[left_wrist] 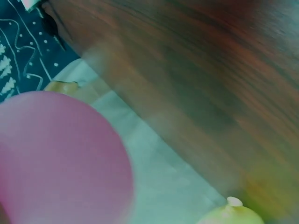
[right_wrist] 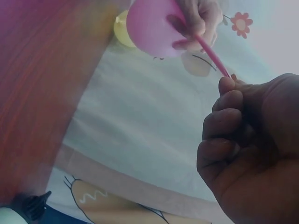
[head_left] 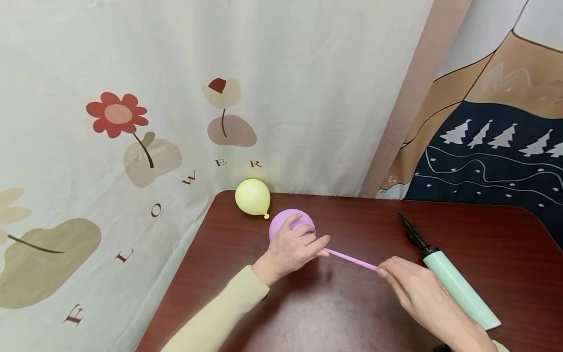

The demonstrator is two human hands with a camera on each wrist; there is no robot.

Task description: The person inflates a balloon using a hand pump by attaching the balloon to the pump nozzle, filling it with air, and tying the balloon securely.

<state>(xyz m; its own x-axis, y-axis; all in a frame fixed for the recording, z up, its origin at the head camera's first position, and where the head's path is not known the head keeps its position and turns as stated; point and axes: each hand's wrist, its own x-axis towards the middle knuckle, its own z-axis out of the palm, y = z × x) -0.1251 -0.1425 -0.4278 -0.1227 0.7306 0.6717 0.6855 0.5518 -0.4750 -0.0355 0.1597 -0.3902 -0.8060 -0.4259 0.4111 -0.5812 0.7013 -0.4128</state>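
A round, inflated purple balloon (head_left: 281, 222) is in my left hand (head_left: 294, 248), whose fingers lie over its near side and pinch the base of its neck. The balloon's neck (head_left: 352, 259) is stretched into a thin, taut strip running to the right. At the strip's far end, my right hand (head_left: 418, 288) pinches the tip between thumb and curled index finger, also plain in the right wrist view. The left wrist view shows the balloon (left_wrist: 65, 158) large, with the left hand almost wholly out of frame.
A tied yellow balloon (head_left: 252, 197) sits at the back left of the dark red table (head_left: 352, 303). To the right lies a mint-green hand pump (head_left: 459, 288) with a black nozzle. A printed curtain (head_left: 308, 98) hangs along the table's back edge.
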